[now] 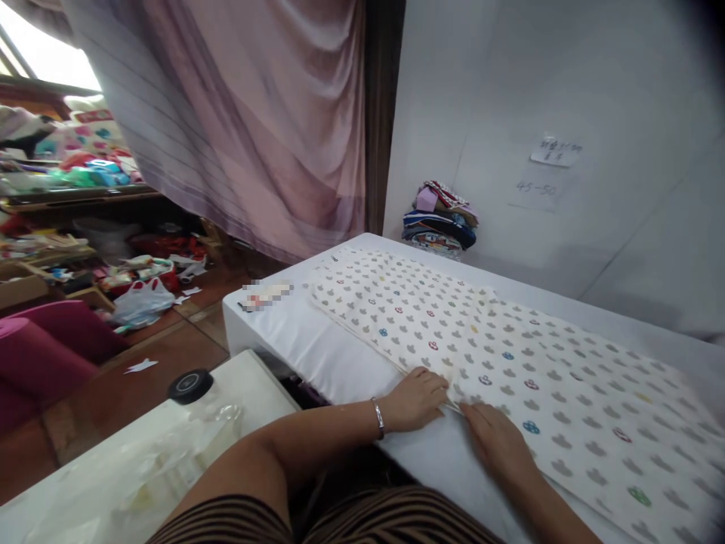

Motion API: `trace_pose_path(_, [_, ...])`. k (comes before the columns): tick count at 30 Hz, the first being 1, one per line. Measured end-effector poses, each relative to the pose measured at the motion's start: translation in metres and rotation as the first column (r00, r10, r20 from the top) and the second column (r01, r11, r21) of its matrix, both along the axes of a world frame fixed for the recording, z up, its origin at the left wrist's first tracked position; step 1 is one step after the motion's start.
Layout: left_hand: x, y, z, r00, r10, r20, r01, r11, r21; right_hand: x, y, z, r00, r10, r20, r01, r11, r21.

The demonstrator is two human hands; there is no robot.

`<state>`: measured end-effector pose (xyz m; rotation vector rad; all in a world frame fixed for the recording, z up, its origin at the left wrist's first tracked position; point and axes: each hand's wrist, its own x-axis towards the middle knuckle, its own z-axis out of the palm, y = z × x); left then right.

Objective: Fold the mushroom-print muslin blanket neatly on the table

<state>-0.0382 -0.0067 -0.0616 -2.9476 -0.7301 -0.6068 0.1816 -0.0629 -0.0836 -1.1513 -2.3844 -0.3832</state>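
A white cloth printed with small grey and coloured shapes (510, 340) lies spread along a white padded table (306, 340). My left hand (416, 399), with a silver bracelet at the wrist, rests at the cloth's near edge with its fingers curled and pinching the fabric. My right hand (492, 438) lies just beside it on the same edge, fingers pressed down on the cloth and partly tucked at the fold. The two hands nearly touch.
A stack of folded fabrics (439, 219) sits at the table's far corner against the white wall. A pink curtain (254, 113) hangs behind. A black round object (190, 384) rests on a plastic-covered surface at lower left. Cluttered shelves (68, 196) and bags fill the left.
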Motion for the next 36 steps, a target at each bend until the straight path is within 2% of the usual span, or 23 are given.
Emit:
trace_pose_path(3, [-0.004,0.002,0.002,0.997,0.069,-0.023,-0.067,0.995,0.069,-0.001,-0.003,0.009,0.999,-0.021,0.041,0.024,0.997,-0.078])
trace_pose_path(6, [-0.010,0.001,0.005,0.996,0.075,-0.043,-0.070,0.991,0.110,-0.004,-0.006,0.015,0.995,-0.035,0.094,0.044,0.994,-0.104])
trace_pose_path(9, [-0.014,0.000,0.008,0.996,0.068,-0.054,-0.062,0.991,0.116,-0.013,-0.006,0.015,0.987,-0.096,0.126,0.106,0.992,-0.070])
trace_pose_path(13, [-0.014,0.001,0.005,0.994,0.059,-0.095,-0.047,0.991,0.124,-0.029,0.000,0.012,0.984,-0.130,0.119,0.128,0.991,0.026])
trace_pose_path(21, [-0.017,0.000,0.002,0.995,0.013,-0.101,-0.002,0.994,0.108,-0.039,0.009,0.001,0.997,-0.024,0.072,0.024,1.000,-0.007])
trace_pose_path(30, [-0.023,0.002,0.005,0.982,0.152,-0.111,-0.146,0.987,0.063,-0.035,0.009,-0.004,0.996,0.026,-0.083,-0.034,0.995,-0.091])
trace_pose_path(36, [-0.033,0.007,0.008,0.980,0.166,-0.114,-0.157,0.984,0.081,-0.033,0.010,-0.005,0.994,0.019,-0.104,-0.030,0.994,-0.102])
